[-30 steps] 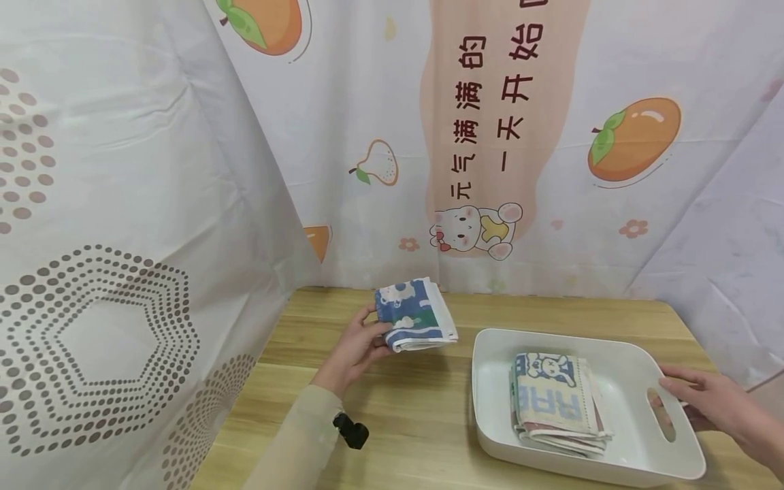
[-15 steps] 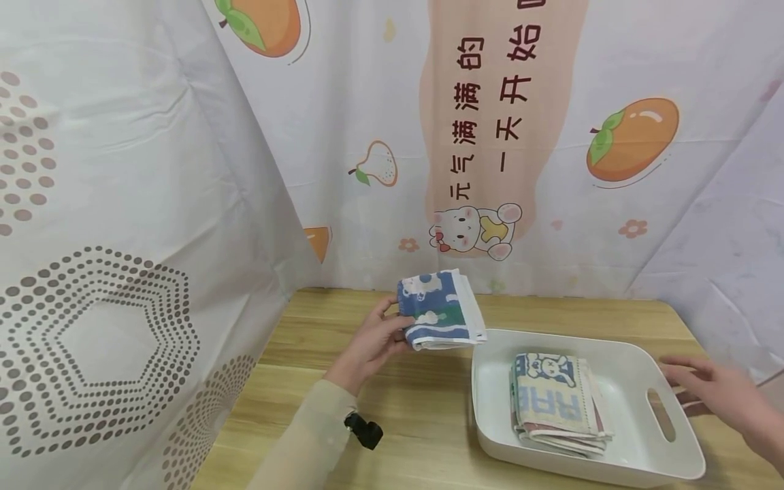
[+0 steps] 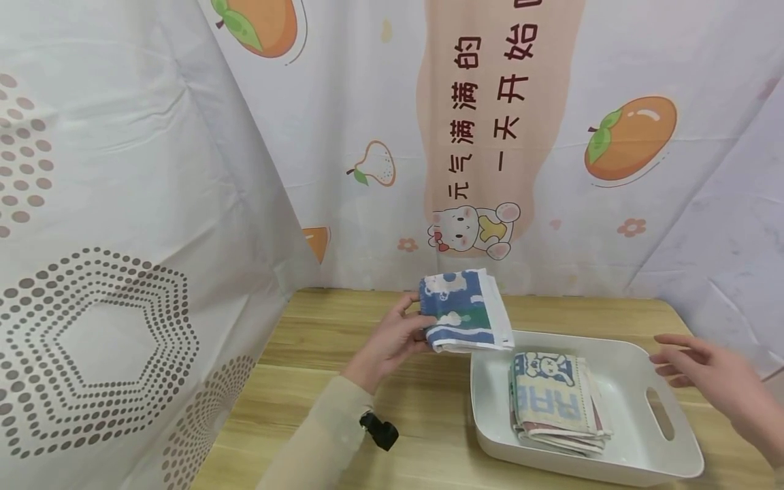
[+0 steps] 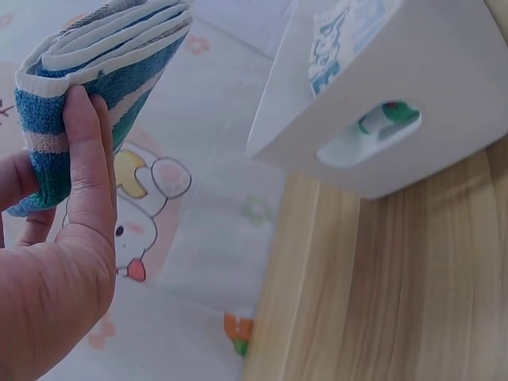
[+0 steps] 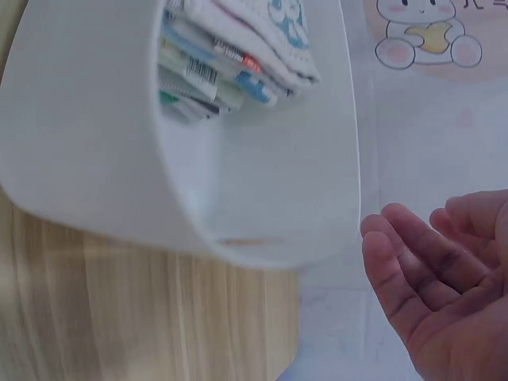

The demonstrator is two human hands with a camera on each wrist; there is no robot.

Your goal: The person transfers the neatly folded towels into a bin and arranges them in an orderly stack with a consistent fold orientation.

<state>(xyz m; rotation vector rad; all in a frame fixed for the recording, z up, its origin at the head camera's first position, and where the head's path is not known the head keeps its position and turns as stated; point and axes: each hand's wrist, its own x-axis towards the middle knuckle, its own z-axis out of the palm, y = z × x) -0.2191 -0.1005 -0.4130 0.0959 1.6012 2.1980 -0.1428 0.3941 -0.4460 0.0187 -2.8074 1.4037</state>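
My left hand (image 3: 398, 333) pinches a folded towel (image 3: 462, 309), blue and green with white edges, between thumb and fingers. It hangs above the table, its right corner overlapping the white bin's left rim in the head view. In the left wrist view the folded towel (image 4: 103, 75) shows its stacked layers. The white bin (image 3: 637, 408) holds a stack of folded towels (image 3: 551, 395), the top one cream and blue with a bear print. Beside the bin's right end, my right hand (image 3: 713, 374) is held apart from it, fingers loosely bent and holding nothing; the right wrist view shows this hand (image 5: 452, 286) too.
The bin stands on a wooden table (image 3: 404, 435), with an oval handle hole (image 3: 660, 414) in its right end. A printed curtain (image 3: 367, 218) hangs behind the table, and another sheet (image 3: 122, 170) hangs at the left.
My left hand has carried the folded towel rightward to the bin's left rim. My right hand has let go of the bin's right end and lifted slightly away.
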